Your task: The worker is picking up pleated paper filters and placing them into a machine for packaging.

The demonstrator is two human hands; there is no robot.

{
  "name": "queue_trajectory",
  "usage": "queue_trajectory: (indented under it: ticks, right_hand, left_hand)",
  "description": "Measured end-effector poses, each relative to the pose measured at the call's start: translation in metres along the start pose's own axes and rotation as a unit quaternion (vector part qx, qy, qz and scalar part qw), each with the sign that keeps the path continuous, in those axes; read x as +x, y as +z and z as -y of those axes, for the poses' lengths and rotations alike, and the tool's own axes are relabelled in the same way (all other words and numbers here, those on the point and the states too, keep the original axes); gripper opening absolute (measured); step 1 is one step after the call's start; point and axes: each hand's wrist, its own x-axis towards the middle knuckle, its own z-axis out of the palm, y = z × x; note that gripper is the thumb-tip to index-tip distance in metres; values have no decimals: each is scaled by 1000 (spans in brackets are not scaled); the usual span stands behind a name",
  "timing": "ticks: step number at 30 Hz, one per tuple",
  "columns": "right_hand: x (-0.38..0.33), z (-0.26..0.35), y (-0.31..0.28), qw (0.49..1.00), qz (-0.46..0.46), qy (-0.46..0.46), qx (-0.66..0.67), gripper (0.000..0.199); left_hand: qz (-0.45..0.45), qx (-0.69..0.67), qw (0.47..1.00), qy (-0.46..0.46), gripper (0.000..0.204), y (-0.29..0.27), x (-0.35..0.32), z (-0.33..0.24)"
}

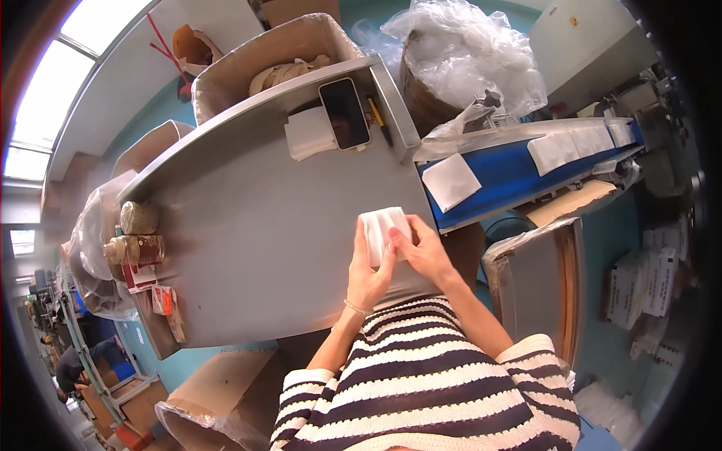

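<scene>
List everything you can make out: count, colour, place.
Table: one, grey, centre
Phone: one, black, table's far side
Pen: one, yellow-black, beside phone
Paper pile: one, white, beside phone
Belt: one, blue, right of table
Bundles: several, white, on belt
Bottle: one, brownish, table's left end
Cardboard boxes: several, brown, around table
Plastic heap: one, clear, upper right
Held bundle: one, white, centre
Striped top: one, dark-and-white, lower centre
Left hand: one, bare, bundle's left
Right hand: one, bare, bundle's right
</scene>
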Motion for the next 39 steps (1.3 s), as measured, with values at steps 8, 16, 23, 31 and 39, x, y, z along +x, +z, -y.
queue_trajectory:
  ticks: [8, 16, 23, 31, 39]
  right_hand:
    - [-6, -24, -35, 990, -2, 127, 60, 28]
    - [26, -26, -42, 945, -107, 128, 282, 27]
    - [12, -7, -41, 919, -146, 185, 315, 46]
    - [-5, 6, 4, 1000, -11, 19, -16, 41]
    - [-3, -23, -33, 957, -111, 147, 222, 24]
  left_hand:
    - [-63, 175, 981, 58, 85, -7, 0, -4]
    - [-61, 101, 993, 23, 83, -6, 4, 0]
    - [-40, 117, 992, 37, 82, -9, 6, 7]
    - [20, 70, 996, 43, 63, -7, 7, 26]
    - [5, 55, 998, 10, 81, -6, 6, 12]
